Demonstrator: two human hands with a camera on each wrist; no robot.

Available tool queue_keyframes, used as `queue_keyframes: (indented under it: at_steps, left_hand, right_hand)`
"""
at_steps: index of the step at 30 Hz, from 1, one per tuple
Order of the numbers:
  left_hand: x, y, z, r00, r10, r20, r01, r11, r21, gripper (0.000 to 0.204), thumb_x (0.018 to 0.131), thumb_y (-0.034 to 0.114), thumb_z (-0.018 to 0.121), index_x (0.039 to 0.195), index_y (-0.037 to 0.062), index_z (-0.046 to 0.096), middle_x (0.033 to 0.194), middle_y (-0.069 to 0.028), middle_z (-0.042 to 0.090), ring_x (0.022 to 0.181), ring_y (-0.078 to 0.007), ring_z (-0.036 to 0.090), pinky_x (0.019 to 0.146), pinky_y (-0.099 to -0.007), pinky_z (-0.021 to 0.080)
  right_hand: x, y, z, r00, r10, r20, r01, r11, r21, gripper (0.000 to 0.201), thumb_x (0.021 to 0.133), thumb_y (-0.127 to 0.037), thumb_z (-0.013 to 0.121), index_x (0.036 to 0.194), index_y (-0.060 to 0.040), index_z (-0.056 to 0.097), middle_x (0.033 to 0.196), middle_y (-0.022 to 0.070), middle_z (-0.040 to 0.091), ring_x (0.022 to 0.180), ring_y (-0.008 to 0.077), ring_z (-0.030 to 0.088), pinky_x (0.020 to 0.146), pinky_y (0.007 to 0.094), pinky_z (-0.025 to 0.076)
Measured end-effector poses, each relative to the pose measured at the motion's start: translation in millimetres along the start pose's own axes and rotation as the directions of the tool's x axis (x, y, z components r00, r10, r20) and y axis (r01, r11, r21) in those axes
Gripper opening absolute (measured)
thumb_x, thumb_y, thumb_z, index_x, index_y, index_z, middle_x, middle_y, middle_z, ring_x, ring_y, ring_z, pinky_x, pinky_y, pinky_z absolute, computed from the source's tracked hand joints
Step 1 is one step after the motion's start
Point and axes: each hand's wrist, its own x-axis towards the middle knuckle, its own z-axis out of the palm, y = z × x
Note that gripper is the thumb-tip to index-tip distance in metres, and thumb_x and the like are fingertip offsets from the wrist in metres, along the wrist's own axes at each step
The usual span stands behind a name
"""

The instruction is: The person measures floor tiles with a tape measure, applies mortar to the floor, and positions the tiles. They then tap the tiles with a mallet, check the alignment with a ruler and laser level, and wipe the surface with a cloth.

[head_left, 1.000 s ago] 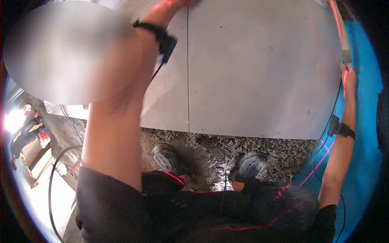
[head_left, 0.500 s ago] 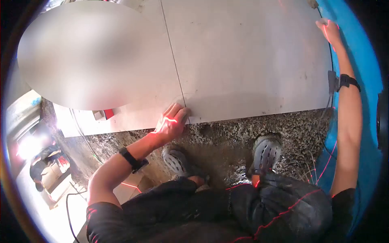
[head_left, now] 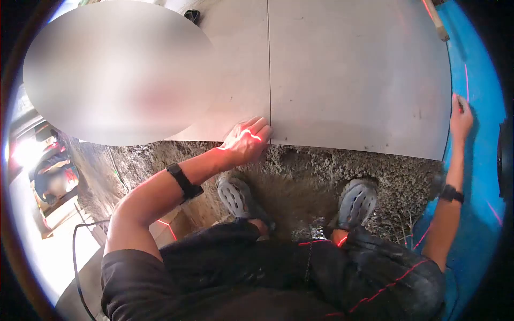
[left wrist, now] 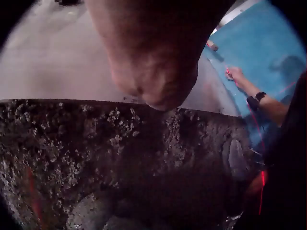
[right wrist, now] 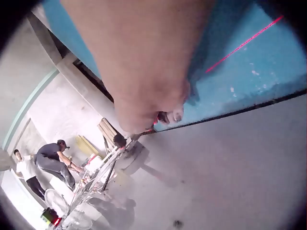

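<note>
A large pale grey tile point(head_left: 358, 80) meets a second pale tile point(head_left: 235, 59) along a thin straight joint. My left hand point(head_left: 247, 140) rests at the front edge beside this joint, its fingers laid over the tile surface. In the left wrist view the back of the left hand point(left wrist: 153, 81) hides its fingers. My right hand point(head_left: 460, 120) is at the right tile's side edge by the blue wall point(head_left: 482, 160), with its fingers loosely bent. The right wrist view shows bent fingertips point(right wrist: 177, 115) close to the dark gap between tile and wall; nothing held shows there.
Rough wet mortar point(head_left: 305, 160) lies along the tiles' front edge, near my grey clogs point(head_left: 357, 203). A wooden piece point(head_left: 436, 21) lies by the wall farther up. Red laser lines cross wall and clothing. Two people point(right wrist: 55, 163) are in the background. A blurred patch covers the upper left.
My left hand has come back from far over the tile to its front edge by the joint. The right hand went farther along the wall edge, then came back nearer.
</note>
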Motion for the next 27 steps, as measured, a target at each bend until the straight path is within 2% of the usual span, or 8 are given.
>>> queue_keyframes:
  at_steps: [7,9,10,12,13,17,19,27]
  left_hand:
    - [0,11,-73,0.935,-0.169,0.311,0.158,0.986,0.06,0.016,0.087,0.017,0.067,0.09,0.0021,0.061,0.086,-0.0145,0.064,0.086,-0.0362,0.066,0.071,-0.0437,0.055]
    - [-5,15,-121,0.756,-0.326,0.567,0.327,0.939,0.103,0.025,0.093,0.025,0.065,0.09,-0.0004,0.066,0.081,-0.015,0.07,0.078,-0.0308,0.07,0.07,-0.0422,0.056]
    - [-10,16,-128,0.763,-0.331,0.555,0.327,0.939,0.109,0.025,0.093,0.025,0.065,0.09,-0.0004,0.066,0.081,-0.015,0.07,0.078,-0.0308,0.07,0.07,-0.0422,0.056]
    - [-29,29,-133,0.439,-0.49,0.754,0.827,0.548,-0.125,0.025,0.092,0.023,0.066,0.09,-0.0014,0.07,0.074,-0.0116,0.07,0.068,-0.0213,0.069,0.064,-0.0384,0.056]
    - [-46,28,-103,0.409,-0.528,0.744,0.91,0.3,-0.287,0.026,0.092,0.023,0.066,0.092,-0.0019,0.07,0.076,-0.0105,0.071,0.067,-0.0175,0.067,0.061,-0.0357,0.055]
    - [-61,48,-5,0.365,-0.555,0.747,0.575,-0.497,-0.65,0.024,0.099,0.016,0.06,0.116,0.0002,0.066,0.088,-0.0072,0.069,0.069,-0.0146,0.062,0.056,-0.0272,0.048]
    - [-57,52,18,0.467,-0.538,0.702,0.314,-0.641,-0.7,0.025,0.1,0.015,0.059,0.12,0.0,0.062,0.092,-0.0076,0.069,0.073,-0.0157,0.063,0.059,-0.0257,0.048]
    - [-49,38,29,0.514,-0.521,0.682,0.124,-0.741,-0.66,0.023,0.101,0.011,0.054,0.116,-0.0054,0.06,0.091,-0.0093,0.068,0.075,-0.0175,0.064,0.063,-0.0282,0.052]
  right_hand:
    - [-96,-72,-28,0.999,0.028,0.019,-0.03,0.988,0.148,0.03,0.099,-0.027,0.065,0.106,0.0016,0.071,0.1,0.0132,0.073,0.087,0.0198,0.067,0.079,0.0317,0.051]
    - [-121,-79,-23,0.992,0.121,0.045,-0.129,0.933,0.336,0.029,0.099,-0.026,0.065,0.106,0.0015,0.071,0.097,0.0138,0.073,0.083,0.0189,0.067,0.076,0.0319,0.051]
    - [-125,-88,-24,0.974,0.211,0.086,-0.225,0.832,0.507,0.027,0.099,-0.024,0.065,0.107,0.0014,0.071,0.095,0.0144,0.072,0.079,0.0179,0.066,0.073,0.0321,0.051]
    - [-130,-110,-39,0.924,0.332,0.188,-0.379,0.857,0.348,0.027,0.1,-0.023,0.063,0.108,0.0016,0.07,0.093,0.015,0.072,0.078,0.0185,0.067,0.072,0.0329,0.053]
    - [-132,-117,-46,0.842,0.469,0.267,-0.519,0.84,0.157,0.026,0.1,-0.022,0.062,0.109,0.0018,0.07,0.091,0.0156,0.071,0.077,0.0192,0.068,0.071,0.0337,0.054]
    - [-140,-104,-33,0.96,0.238,0.15,-0.26,0.953,0.153,0.023,0.101,-0.018,0.061,0.11,0.0015,0.068,0.093,0.0129,0.07,0.08,0.0185,0.066,0.075,0.0331,0.052]
    - [-143,-109,-42,0.99,-0.137,-0.042,0.141,0.983,0.12,0.016,0.096,-0.008,0.063,0.106,0.0032,0.068,0.099,0.018,0.07,0.089,0.0306,0.068,0.081,0.0384,0.053]
    - [-172,-117,-63,0.991,0.002,0.135,-0.014,0.996,0.092,0.01,0.091,0.0,0.063,0.1,0.0036,0.066,0.096,0.0176,0.069,0.09,0.0332,0.067,0.081,0.0394,0.053]
